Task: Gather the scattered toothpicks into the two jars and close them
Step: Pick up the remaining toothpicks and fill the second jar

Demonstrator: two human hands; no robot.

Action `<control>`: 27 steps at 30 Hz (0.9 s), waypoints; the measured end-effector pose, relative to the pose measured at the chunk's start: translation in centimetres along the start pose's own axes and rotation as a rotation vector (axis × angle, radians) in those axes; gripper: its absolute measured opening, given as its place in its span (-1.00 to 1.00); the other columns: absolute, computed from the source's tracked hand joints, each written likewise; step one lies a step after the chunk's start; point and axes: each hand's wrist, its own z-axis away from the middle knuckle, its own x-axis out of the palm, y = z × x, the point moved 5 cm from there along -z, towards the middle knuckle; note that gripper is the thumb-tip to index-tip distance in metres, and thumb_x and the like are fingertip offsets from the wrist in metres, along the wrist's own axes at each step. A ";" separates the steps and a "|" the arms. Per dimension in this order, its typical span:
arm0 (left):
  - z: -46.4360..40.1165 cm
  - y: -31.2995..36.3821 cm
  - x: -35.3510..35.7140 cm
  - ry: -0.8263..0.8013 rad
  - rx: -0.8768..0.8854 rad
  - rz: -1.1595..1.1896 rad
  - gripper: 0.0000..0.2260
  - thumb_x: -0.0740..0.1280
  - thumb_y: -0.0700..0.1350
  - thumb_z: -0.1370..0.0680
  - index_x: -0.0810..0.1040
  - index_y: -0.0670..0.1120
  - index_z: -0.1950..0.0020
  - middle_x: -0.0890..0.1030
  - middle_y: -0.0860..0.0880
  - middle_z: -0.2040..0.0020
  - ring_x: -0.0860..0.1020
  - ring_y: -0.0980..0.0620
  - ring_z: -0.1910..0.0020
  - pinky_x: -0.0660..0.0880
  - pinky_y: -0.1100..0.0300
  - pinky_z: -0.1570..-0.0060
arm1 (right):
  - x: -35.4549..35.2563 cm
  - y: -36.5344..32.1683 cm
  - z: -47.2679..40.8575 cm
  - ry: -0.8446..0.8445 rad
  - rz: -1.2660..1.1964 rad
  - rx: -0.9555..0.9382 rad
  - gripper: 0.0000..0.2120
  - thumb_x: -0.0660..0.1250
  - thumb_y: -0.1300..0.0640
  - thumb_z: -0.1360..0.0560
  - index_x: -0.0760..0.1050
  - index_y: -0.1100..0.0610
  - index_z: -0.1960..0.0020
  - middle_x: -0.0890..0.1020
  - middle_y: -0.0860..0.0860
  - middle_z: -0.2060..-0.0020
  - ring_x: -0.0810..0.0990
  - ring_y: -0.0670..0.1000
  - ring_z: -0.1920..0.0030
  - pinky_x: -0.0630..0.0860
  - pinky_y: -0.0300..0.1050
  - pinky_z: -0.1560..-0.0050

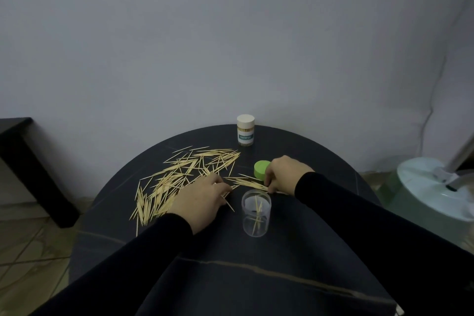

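Near the centre of the frame both hands work a small bundle of toothpicks [250, 183] that lies on the round dark table [320, 213] just above the open clear jar [256, 215]. The left hand [202, 200] has its fingers curled down over the bundle's left end with a few sticks poking out beneath them, and the right hand [284, 174] pinches the right end against the tabletop – so each hand grasps toothpicks, though how many is hard to tell. The clear jar stands upright with only a few sticks inside; its green lid [261, 169] rests on the table just left of the right hand. The second jar [245, 131], white-capped and labelled, stands already closed at the far edge in the upper middle. The main pile [179, 179] is spread across the left of the table, so most of the gathering seems to remain. To do this step well, I would square the bundle between the two hands until the sticks lie parallel, lift it level, then tip it end-first into the mouth – loose or crossed sticks would likely catch on the rim or knock the light jar over.
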 end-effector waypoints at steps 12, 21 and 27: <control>-0.3 -0.5 0.0 -0.016 -0.079 -0.071 -0.65 0.14 0.10 -0.63 0.41 0.09 -0.40 0.40 0.06 -0.29 0.38 0.04 -0.22 0.43 0.16 -0.10 | 0.8 -3.2 -1.3 0.155 0.303 -0.241 -0.50 0.27 -0.04 -0.57 0.25 -0.07 -0.49 0.38 0.00 -0.40 0.31 0.07 -0.35 0.28 0.07 -0.31; -0.4 0.4 -0.5 0.009 -0.012 -0.153 -0.70 0.09 0.05 -0.66 0.46 0.04 -0.32 0.46 0.06 -0.22 0.38 0.03 -0.15 0.39 0.21 -0.01 | 1.5 -3.8 -0.9 0.107 0.329 -0.301 -0.62 0.12 0.01 -0.64 0.32 -0.10 -0.45 0.45 0.00 -0.33 0.34 0.07 -0.30 0.25 0.07 -0.27; -0.3 0.8 0.0 -0.031 0.017 -0.198 -0.70 0.11 -0.05 -0.66 0.41 0.07 -0.38 0.45 0.03 -0.22 0.37 0.00 -0.14 0.50 0.08 -0.06 | 1.4 -3.9 -0.1 0.152 0.363 -0.293 -0.66 0.07 -0.08 -0.64 0.44 -0.13 -0.36 0.53 -0.02 -0.25 0.36 0.06 -0.26 0.20 0.06 -0.22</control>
